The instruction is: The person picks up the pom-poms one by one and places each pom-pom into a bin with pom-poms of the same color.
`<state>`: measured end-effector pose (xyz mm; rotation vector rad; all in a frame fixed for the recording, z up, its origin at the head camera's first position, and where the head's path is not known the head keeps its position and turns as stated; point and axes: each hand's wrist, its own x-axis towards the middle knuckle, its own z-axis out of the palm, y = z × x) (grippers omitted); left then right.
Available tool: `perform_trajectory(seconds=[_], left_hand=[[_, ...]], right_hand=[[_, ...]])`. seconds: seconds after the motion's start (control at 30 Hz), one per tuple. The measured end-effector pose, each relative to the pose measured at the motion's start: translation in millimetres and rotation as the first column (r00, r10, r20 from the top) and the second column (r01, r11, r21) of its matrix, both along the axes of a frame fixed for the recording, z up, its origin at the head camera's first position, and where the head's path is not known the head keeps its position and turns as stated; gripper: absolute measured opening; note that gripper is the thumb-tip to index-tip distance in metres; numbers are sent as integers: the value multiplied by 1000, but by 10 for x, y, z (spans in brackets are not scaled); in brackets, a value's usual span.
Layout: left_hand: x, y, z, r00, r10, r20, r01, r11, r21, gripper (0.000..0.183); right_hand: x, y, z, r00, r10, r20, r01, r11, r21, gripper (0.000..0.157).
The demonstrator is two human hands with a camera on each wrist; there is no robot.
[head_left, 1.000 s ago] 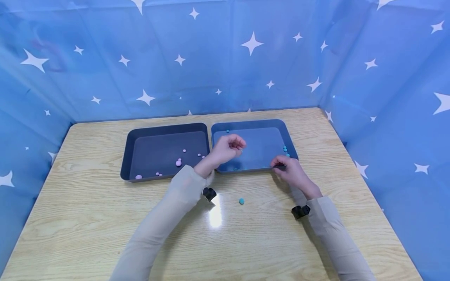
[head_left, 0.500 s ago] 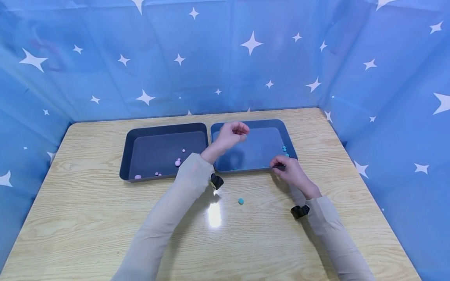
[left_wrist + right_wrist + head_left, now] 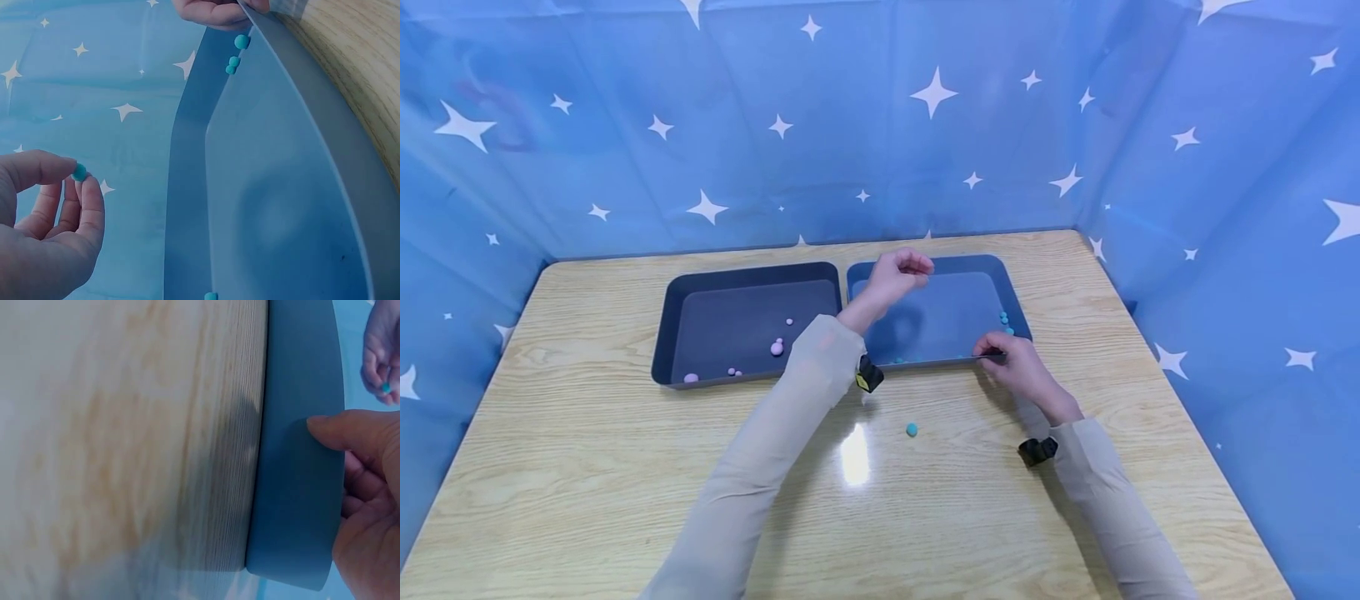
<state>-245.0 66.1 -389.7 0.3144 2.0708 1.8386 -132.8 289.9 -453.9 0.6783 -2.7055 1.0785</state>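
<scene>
My left hand point(image 3: 897, 277) is raised over the back left of the blue tray point(image 3: 951, 308). Between thumb and fingertip it pinches a small teal ball point(image 3: 79, 172), plain in the left wrist view. At the tray's front right, my right hand point(image 3: 1018, 367) grips the near rim, with the thumb point(image 3: 350, 428) pressed on the outer wall and fingers inside. Several teal balls point(image 3: 1003, 319) lie along the tray's right side, close to that hand. Another teal ball point(image 3: 210, 295) shows at the bottom of the left wrist view.
A dark tray point(image 3: 722, 308) stands left of the blue one, with several pink balls point(image 3: 777, 348) near its front; my left sleeve covers its front right corner. A loose teal ball point(image 3: 912, 430) lies on the wooden table point(image 3: 587, 467). Behind hangs a blue star-patterned curtain point(image 3: 850, 100).
My left hand has moved away from me, toward the blue tray's back edge, still pinching the teal ball. The right hand has kept its grip on the rim.
</scene>
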Motion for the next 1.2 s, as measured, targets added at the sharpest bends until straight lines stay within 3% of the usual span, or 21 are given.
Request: perform_trajectory(seconds=[0.3, 0.53, 0.7, 0.93, 1.2], left_hand=[[-17, -14, -68, 1000, 29, 7, -29, 999, -21, 18], [35, -83, -89, 1000, 17, -7, -17, 1000, 4, 18], [121, -173, -55, 998, -23, -67, 24, 1000, 18, 19], [277, -294, -4, 994, -89, -70, 91, 996, 22, 21], [502, -362, 5, 972, -193, -136, 196, 981, 10, 20]], right_hand=[[-2, -5, 0, 1000, 4, 1, -4, 1000, -10, 21], [-8, 4, -12, 1000, 2, 20, -2, 1000, -9, 19], [-6, 1, -8, 1000, 3, 14, -3, 1000, -12, 20], [-1, -18, 9, 1000, -3, 17, 3, 1000, -13, 20], [3, -22, 7, 1000, -11, 27, 11, 1000, -12, 19]])
